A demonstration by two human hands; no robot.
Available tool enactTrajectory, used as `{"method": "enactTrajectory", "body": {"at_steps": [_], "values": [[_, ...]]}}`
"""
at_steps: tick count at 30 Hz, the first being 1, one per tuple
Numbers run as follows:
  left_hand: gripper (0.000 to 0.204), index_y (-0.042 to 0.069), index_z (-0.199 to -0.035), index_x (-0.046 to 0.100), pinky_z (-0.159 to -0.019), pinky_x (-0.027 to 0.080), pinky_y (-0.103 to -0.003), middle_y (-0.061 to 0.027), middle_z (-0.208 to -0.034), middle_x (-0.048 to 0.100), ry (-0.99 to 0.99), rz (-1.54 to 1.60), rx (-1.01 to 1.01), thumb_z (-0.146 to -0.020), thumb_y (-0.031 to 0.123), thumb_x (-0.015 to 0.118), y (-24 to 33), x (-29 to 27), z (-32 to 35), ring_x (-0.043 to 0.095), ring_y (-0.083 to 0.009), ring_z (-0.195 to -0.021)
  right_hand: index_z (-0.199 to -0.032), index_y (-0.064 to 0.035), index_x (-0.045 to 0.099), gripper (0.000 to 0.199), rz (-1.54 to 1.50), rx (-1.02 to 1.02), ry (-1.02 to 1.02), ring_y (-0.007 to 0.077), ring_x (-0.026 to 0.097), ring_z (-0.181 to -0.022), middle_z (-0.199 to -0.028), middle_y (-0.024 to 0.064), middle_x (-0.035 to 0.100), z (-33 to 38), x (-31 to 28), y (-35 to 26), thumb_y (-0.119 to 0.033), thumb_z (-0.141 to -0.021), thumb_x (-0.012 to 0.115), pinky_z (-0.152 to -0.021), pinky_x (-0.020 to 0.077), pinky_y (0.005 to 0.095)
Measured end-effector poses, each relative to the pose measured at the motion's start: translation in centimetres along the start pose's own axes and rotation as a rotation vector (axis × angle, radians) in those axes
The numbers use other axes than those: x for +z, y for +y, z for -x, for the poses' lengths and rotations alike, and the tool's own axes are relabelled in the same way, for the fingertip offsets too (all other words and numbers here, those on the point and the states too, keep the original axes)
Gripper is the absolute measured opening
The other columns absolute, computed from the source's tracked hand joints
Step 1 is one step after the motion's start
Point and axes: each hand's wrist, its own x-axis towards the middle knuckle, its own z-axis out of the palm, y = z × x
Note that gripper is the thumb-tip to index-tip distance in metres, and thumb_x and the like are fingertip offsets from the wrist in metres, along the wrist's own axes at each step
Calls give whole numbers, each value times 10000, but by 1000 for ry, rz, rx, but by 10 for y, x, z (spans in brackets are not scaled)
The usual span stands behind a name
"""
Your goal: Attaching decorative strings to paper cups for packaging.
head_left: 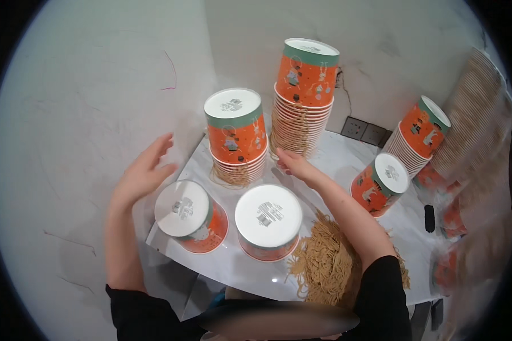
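Note:
My left hand (147,172) is raised at the left, fingers stretched and thumb apart, holding nothing. It is above and beside an upside-down orange paper bucket (213,230) with a green band and white base. My right hand (294,166) reaches between two stacks with its fingers extended and nothing visible in them. Its fingertips are by the foot of the tall stack of upside-down buckets (308,79); whether they touch it I cannot tell. The shorter bucket stack (235,139) stands to its left. Tan rubber bands (236,175) hang around both stacks' rims. Another upside-down bucket (268,221) stands nearer me.
A heap of tan rubber bands (327,258) lies under my right forearm on the white marbled table (233,270). To the right stand a bucket (379,184), a leaning stack (418,136) and plastic-wrapped bucket stacks (466,119). Wall sockets (372,134) are behind.

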Motion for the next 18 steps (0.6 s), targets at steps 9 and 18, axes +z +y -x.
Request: {"method": "enactTrajectory", "body": {"at_steps": [9, 18], "values": [[1177, 20, -1576, 87, -1019, 499, -325, -246, -1421, 439, -503, 314, -427, -752, 283, 885, -72, 54, -121, 543, -250, -1247, -1548, -31, 274, 858, -25, -118, -7, 345, 291, -1475, -1572, 210, 345, -54, 43, 20, -686, -994, 271, -1196, 220, 401], [1160, 146, -1571, 67, -1014, 512, -352, -135, -1479, 406, -646, 583, -318, -739, 77, 873, -68, 87, -128, 529, -213, -1260, -1581, -75, 225, 812, -323, -69, -212, 225, 136, -1517, -1654, 86, 168, -29, 46, -7, -664, -1022, 198, -1229, 113, 359]]}}
